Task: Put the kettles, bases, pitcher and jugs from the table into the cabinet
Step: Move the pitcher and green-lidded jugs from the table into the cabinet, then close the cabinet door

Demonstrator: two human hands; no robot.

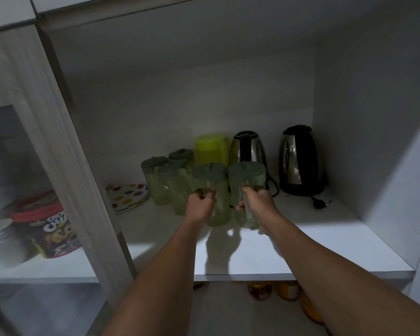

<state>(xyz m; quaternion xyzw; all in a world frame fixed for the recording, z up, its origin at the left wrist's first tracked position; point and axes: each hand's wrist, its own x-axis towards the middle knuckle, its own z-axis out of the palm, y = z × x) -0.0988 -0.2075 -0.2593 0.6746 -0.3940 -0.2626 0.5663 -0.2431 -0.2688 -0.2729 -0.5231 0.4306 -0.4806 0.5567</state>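
Observation:
Both arms reach into the open cabinet over its white shelf (313, 251). My left hand (199, 206) grips the handle of a green lidded jug (212, 187). My right hand (257, 202) grips the handle of a second green jug (249, 180). Both jugs hang tilted just above the shelf. Behind them to the left stand three more green jugs (155, 180). A lime-yellow pitcher (211, 147) stands at the back. Two steel kettles stand on their bases, one in the middle (247, 146) and one at the right (300, 161), with a black plug (318, 202) lying in front.
A spotted plate (129, 195) leans at the shelf's left end. Behind the glass door on the left sit a cereal tub (51, 229) and stacked white bowls (3, 238). Bottles (277, 291) stand on the shelf below. Bare shelf lies in front and at the right.

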